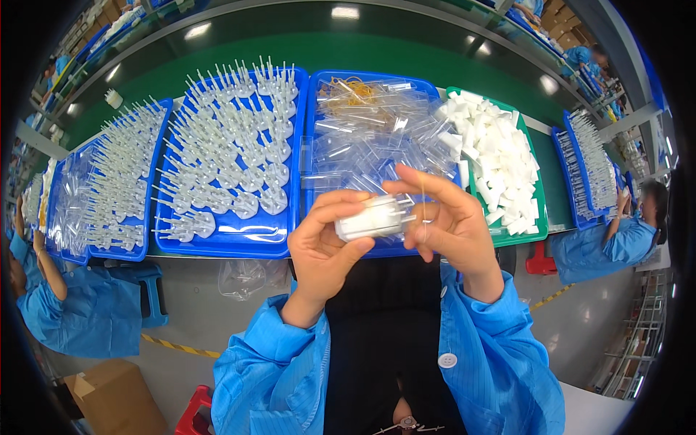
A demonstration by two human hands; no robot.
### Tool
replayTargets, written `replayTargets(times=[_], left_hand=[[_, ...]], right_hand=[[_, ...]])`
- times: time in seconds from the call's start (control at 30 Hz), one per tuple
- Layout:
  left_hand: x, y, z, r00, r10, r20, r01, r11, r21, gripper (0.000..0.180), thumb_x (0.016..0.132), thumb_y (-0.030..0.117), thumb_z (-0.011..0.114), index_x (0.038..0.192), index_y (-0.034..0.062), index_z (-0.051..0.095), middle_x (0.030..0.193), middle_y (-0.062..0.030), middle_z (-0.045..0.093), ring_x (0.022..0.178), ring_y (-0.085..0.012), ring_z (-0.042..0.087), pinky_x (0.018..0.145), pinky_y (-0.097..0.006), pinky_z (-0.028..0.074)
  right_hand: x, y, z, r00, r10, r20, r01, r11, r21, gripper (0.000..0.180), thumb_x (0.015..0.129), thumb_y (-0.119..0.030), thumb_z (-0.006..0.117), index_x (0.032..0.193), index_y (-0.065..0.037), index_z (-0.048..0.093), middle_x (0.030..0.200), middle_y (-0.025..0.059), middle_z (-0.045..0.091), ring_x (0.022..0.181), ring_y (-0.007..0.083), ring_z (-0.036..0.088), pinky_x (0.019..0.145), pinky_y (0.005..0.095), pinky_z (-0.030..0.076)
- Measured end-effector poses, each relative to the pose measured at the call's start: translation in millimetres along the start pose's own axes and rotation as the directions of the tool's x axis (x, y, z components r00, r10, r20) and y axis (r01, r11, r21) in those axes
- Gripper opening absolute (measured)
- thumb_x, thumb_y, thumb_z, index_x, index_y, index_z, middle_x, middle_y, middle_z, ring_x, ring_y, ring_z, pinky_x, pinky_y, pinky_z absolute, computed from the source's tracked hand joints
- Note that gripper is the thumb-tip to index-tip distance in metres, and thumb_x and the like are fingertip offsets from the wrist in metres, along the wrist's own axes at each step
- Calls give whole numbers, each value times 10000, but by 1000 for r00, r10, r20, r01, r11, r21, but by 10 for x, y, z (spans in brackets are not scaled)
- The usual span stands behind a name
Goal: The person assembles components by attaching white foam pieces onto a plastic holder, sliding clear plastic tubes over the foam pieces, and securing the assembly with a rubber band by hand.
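In front of my chest, my left hand [330,243] is closed round a white plastic part [373,220] with several thin prongs pointing right. A clear cover seems to lie around it, but my fingers hide much of it. Just to the right, my right hand [453,225] has its fingers curled at the prong ends, with a thin yellowish rubber band [423,190] stretched between index finger and thumb. Behind my hands, a blue tray [310,109] carries loose clear plastic sleeves [355,156] and a heap of yellow rubber bands [354,92].
Left of that stands a blue tray [254,243] of white pronged parts, with another such tray [138,254] beyond it. A green tray [540,210] of white foam-like blocks is at the right. People in blue work at both sides. The green bench [406,47] runs behind.
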State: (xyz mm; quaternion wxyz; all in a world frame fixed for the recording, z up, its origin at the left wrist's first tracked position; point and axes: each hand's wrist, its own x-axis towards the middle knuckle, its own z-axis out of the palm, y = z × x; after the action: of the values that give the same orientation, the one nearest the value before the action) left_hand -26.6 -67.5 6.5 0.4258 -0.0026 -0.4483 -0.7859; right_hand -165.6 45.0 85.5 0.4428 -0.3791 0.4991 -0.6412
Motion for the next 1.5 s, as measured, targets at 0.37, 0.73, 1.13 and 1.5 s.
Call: replayTargets(times=[0.37,0.73,1.13,1.5], left_hand=[[-71,-19,13,982,-186,-24,162,906,-390,442,883,141,644,1254,-22,467,1217,-182,541,1096,-267,583,931,-384,495],[-65,14,-35,976,-218,18,211,920,-331,563,909,360,595,1279,-18,402,1158,-193,562,1059,-284,612,869,-385,554],[-273,1001,-723,841,540,10,169,-279,945,109,760,22,706,778,26,598,789,-103,588,772,-278,541,709,-372,417],[-359,1229,-1220,796,567,-212,537,-501,679,328,695,317,797,830,65,636,919,-46,620,936,-246,544,844,-416,372]], right_hand=[[112,-188,274,941,-335,53,250,578,-777,523,600,-130,832,1067,-47,610,993,88,560,631,153,541,534,252,452],[267,-118,409,879,-424,219,433,515,-740,452,622,-126,825,1020,-30,636,934,77,570,670,89,507,516,208,386],[2257,-380,-1398,888,-440,-135,23,336,-942,446,644,-289,788,989,-52,634,917,100,669,805,238,644,745,328,502],[2465,18,-2026,912,-208,-352,-339,96,-936,495,606,-285,807,1007,-44,644,1022,152,662,978,301,635,839,365,504]])
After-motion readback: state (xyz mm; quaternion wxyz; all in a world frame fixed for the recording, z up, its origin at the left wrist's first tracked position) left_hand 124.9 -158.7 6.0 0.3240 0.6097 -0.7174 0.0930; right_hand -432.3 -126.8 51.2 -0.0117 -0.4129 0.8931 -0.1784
